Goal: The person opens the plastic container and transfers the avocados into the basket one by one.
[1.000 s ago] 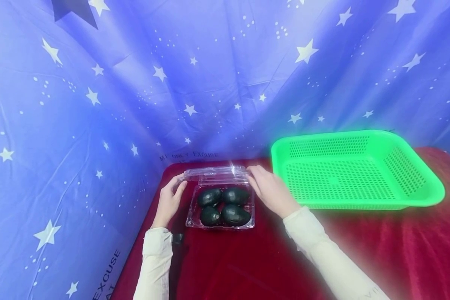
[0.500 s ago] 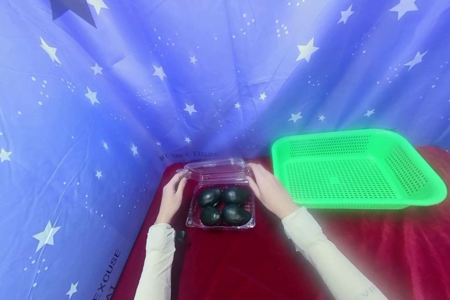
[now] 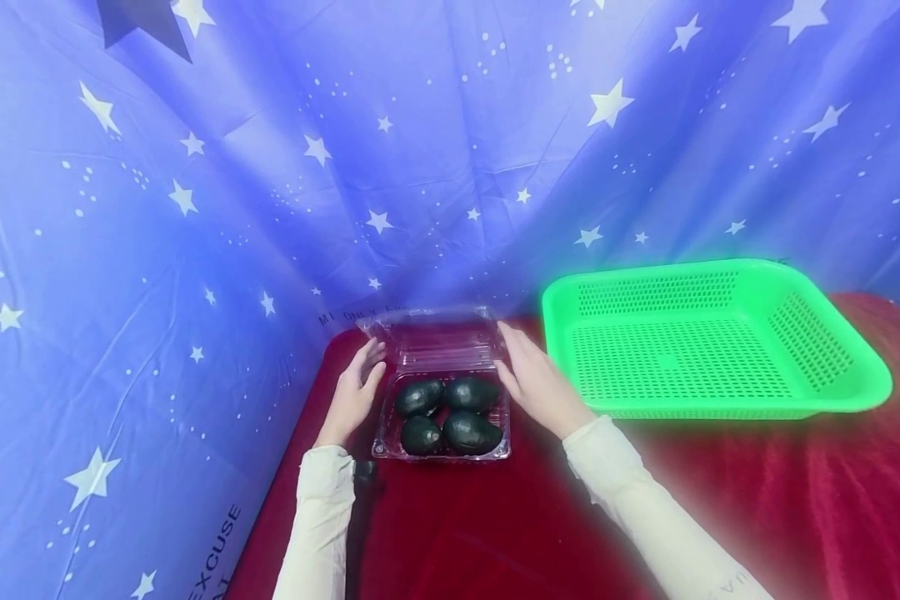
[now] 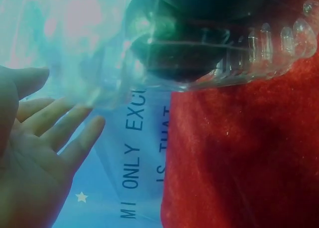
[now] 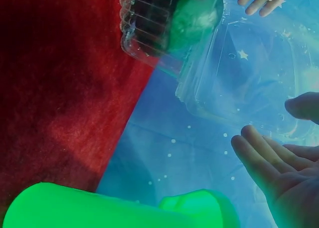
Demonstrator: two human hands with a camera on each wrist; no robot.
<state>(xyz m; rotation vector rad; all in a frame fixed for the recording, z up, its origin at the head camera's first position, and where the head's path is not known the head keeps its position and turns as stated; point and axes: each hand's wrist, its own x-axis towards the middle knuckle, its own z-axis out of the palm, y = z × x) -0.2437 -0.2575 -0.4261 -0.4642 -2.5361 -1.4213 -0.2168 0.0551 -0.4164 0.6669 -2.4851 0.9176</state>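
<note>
A clear plastic clamshell box [image 3: 441,456] rests on the red cloth in the head view, its hinged lid [image 3: 453,342] tipped up and back. Inside lie several dark, glossy avocados [image 3: 472,432] in two rows. My left hand [image 3: 351,396] is beside the lid's left edge, fingers extended and spread; the left wrist view shows its fingertips [image 4: 97,124] right by the clear plastic. On the other side, my right hand [image 3: 534,375] has its fingers stretched along the lid's right edge. In the right wrist view that hand [image 5: 286,163] has nothing in its palm.
A bright green perforated basket [image 3: 675,408] stands to the right of the box, close to my right forearm. Red cloth [image 3: 450,533] covers the table. Behind and to the left hangs a blue curtain [image 3: 420,167] printed with stars.
The lid has swung up and back, away from the avocados. My left hand has let go of its edge and moved slightly right; my right fingers have straightened alongside it.
</note>
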